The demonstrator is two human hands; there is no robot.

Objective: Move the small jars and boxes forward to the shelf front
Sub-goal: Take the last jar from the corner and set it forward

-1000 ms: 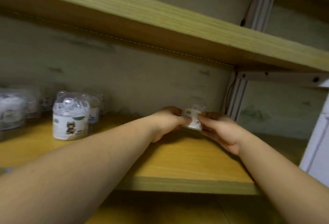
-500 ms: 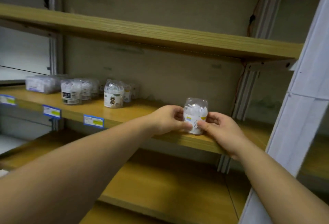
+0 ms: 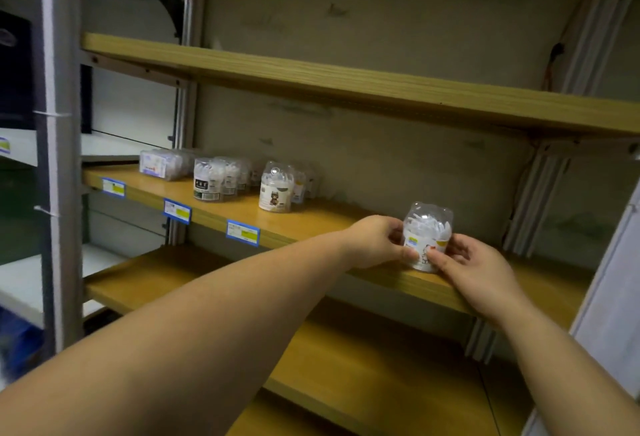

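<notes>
While clear boxes [image 3: 162, 164] and other small jars [image 3: 277, 187] sit back along the left of the middle shelf [image 3: 311, 219], the left hand [image 3: 375, 241] and right hand [image 3: 465, 262] both close their fingers [image 3: 410, 254] round one clear jar [image 3: 427, 236] at the shelf's front edge. It is dome-topped, white-labelled, packed with what look like white sticks.

Clear jar [image 3: 428, 236], white label; yellow-tan shelf [image 3: 311, 224]; blue tags [image 3: 242, 233].
</notes>
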